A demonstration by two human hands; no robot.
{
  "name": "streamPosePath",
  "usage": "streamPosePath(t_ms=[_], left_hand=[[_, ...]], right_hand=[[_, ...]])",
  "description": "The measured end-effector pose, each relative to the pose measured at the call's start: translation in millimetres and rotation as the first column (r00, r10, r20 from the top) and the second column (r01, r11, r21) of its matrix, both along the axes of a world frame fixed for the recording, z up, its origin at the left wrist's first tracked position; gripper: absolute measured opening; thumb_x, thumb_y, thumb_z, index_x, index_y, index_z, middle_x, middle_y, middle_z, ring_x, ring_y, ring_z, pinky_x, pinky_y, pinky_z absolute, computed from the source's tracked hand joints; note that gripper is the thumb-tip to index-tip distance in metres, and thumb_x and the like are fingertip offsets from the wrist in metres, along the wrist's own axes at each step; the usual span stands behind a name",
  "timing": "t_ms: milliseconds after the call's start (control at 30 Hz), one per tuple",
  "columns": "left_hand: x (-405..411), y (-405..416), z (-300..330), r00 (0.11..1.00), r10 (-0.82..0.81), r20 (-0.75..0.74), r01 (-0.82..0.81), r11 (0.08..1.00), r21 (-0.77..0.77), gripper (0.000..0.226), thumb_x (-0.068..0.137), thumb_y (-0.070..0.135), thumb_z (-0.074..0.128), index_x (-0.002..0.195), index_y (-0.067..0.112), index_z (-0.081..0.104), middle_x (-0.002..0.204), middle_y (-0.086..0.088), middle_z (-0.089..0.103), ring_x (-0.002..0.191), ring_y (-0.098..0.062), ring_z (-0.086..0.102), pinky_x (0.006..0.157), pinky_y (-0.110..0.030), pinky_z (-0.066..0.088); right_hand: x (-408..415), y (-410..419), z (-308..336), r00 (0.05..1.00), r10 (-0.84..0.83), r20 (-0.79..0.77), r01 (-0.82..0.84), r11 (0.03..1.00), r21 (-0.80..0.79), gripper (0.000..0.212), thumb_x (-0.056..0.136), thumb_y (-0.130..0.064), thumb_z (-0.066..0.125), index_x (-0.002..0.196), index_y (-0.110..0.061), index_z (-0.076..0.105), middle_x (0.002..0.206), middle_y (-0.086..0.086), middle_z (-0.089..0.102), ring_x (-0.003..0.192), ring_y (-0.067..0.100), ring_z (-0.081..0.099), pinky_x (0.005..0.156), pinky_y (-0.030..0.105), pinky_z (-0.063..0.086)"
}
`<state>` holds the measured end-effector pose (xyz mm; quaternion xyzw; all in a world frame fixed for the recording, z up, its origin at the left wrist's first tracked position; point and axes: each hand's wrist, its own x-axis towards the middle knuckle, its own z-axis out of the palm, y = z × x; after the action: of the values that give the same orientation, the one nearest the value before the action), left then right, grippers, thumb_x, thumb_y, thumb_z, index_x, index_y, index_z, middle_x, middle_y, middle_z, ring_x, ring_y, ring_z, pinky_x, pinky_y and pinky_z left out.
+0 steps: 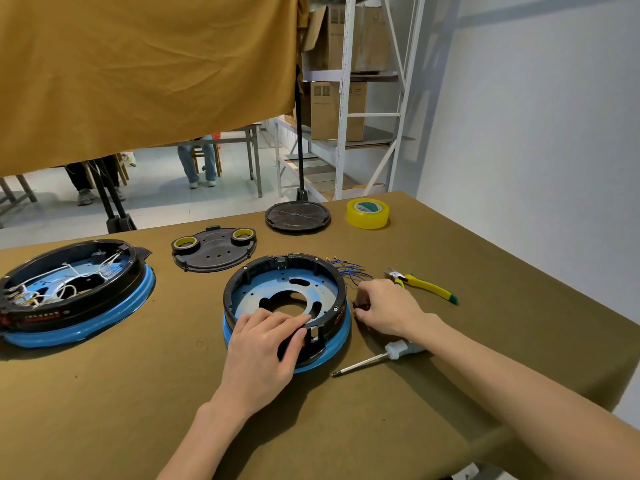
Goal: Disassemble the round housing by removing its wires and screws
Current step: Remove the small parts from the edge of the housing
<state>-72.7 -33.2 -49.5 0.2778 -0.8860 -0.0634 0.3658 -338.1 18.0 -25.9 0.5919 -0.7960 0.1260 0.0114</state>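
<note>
Left hand [263, 344] lies across the near rim of the round housing [285, 306], fingers curled over the black wall where a notch is cut, thumb outside; it grips and steadies the part. Right hand [384, 308] sits just beside the housing's right edge, fingers curled round a small dark piece [360, 304]. What that piece is I cannot tell; it may be a connector or clip off the rim.

Housing sits mid-table on the brown table cover [138, 393], open side up, blue ring underneath. Interior shows only the pale blue plate with its cut-outs and holes. No wires remain inside as far as visible. A loose bunch of blue wires [348, 270] lies on the cover just beyond the right hand, apart from the housing.

Judgement: wire removal is done or nearly done. At least one screw head appears to remain on the rim at right, so the screw step looks unfinished.

Tools: screwdriver [377, 358] lies untouched beneath the right forearm; yellow-handled cutters [424, 285] near the wires. A second housing [69, 289] at left is still full of white wiring. Two black covers and tape rolls sit farther back.
</note>
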Motion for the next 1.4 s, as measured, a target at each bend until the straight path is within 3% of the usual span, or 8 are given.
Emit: streamPosePath(t_ms=[133, 367, 500, 633, 800, 1000, 1167, 1400], left_hand=[[0.2, -1.4, -2.4, 1.000, -0.005, -0.004, 0.005, 1.000, -0.003, 0.042, 0.100, 0.046, 0.045, 0.122, 0.029, 0.076, 0.104, 0.015, 0.076, 0.095, -0.006, 0.061, 0.085, -0.027, 0.040], [0.8, -3.1, -3.8, 1.000, -0.017, -0.011, 0.017, 1.000, 0.010, 0.040, 0.100, 0.047, 0.046, 0.124, 0.031, 0.075, 0.105, 0.016, 0.076, 0.097, -0.004, 0.060, 0.086, -0.025, 0.038], [0.0, -4.0, -4.6, 0.999, -0.026, -0.038, 0.027, 0.999, 0.021, 0.041, 0.099, 0.048, 0.048, 0.123, 0.029, 0.075, 0.109, 0.015, 0.076, 0.102, -0.002, 0.060, 0.091, -0.025, 0.040], [2.8, -4.1, -6.1, 0.993, -0.028, -0.114, 0.037, 0.996, 0.075, 0.040, 0.096, 0.049, 0.053, 0.122, 0.028, 0.074, 0.114, 0.015, 0.073, 0.111, 0.003, 0.056, 0.105, -0.014, 0.029], [11.6, -2.0, -7.1, 0.995, -0.034, -0.090, 0.043, 0.995, 0.096, 0.042, 0.094, 0.049, 0.052, 0.127, 0.031, 0.070, 0.118, 0.022, 0.067, 0.117, 0.004, 0.050, 0.113, -0.011, 0.013], [17.7, -2.3, -4.6, 0.997, -0.054, -0.062, 0.060, 0.994, 0.091, 0.044, 0.094, 0.049, 0.050, 0.130, 0.032, 0.067, 0.121, 0.025, 0.062, 0.118, 0.007, 0.048, 0.113, -0.012, 0.017], [13.9, -3.4, -3.2, 0.997, -0.039, -0.060, 0.045, 0.994, 0.095, 0.037, 0.093, 0.046, 0.054, 0.126, 0.035, 0.068, 0.118, 0.029, 0.060, 0.114, 0.010, 0.046, 0.110, -0.011, 0.016], [15.9, -6.8, -5.3, 0.998, -0.050, -0.047, 0.054, 0.994, 0.095, 0.037, 0.095, 0.045, 0.055, 0.128, 0.035, 0.067, 0.120, 0.027, 0.063, 0.116, 0.008, 0.049, 0.109, -0.024, 0.024]], right_hand=[[-1.2, -8.2, -4.9, 1.000, 0.012, 0.009, -0.011, 0.998, -0.057, 0.010, 0.093, -0.030, 0.066, 0.096, -0.021, 0.063, 0.103, 0.005, 0.066, 0.100, 0.025, 0.062, 0.076, 0.036, 0.053], [-1.6, -14.5, -3.4, 0.995, -0.045, 0.089, 0.057, 0.990, -0.131, 0.026, 0.094, -0.036, 0.067, 0.115, -0.020, 0.063, 0.111, 0.002, 0.062, 0.102, 0.021, 0.061, 0.080, 0.033, 0.052], [2.7, 25.5, -3.6, 0.982, 0.126, 0.141, -0.120, 0.992, -0.047, 0.030, 0.093, -0.057, 0.057, 0.097, -0.028, 0.064, 0.091, -0.015, 0.058, 0.083, 0.005, 0.057, 0.070, 0.026, 0.050], [13.7, 68.8, -20.3, 0.967, 0.248, -0.055, -0.250, 0.967, -0.041, 0.043, 0.093, -0.073, 0.038, 0.090, -0.033, 0.056, 0.087, -0.016, 0.049, 0.080, 0.004, 0.047, 0.071, 0.021, 0.040], [20.1, 87.1, -35.8, 0.941, 0.293, -0.170, -0.331, 0.903, -0.274, 0.045, 0.097, -0.061, 0.050, 0.071, -0.025, 0.055, 0.072, -0.014, 0.045, 0.066, 0.004, 0.041, 0.058, 0.022, 0.032], [36.5, 84.3, -32.9, 0.981, 0.190, -0.043, -0.192, 0.903, -0.384, 0.065, 0.103, -0.065, 0.023, 0.063, -0.025, 0.055, 0.054, -0.013, 0.050, 0.048, 0.006, 0.047, 0.051, 0.027, 0.043], [64.4, 62.8, -20.9, 0.992, 0.121, -0.045, -0.129, 0.914, -0.385, 0.067, 0.100, -0.073, 0.019, 0.062, -0.030, 0.053, 0.050, -0.013, 0.046, 0.046, 0.004, 0.046, 0.050, 0.016, 0.026], [72.3, 44.5, -21.9, 0.992, 0.090, -0.093, -0.120, 0.905, -0.407, 0.066, 0.097, -0.075, 0.016, 0.064, -0.031, 0.053, 0.054, -0.015, 0.050, 0.049, 0.002, 0.048, 0.049, 0.014, 0.025]])
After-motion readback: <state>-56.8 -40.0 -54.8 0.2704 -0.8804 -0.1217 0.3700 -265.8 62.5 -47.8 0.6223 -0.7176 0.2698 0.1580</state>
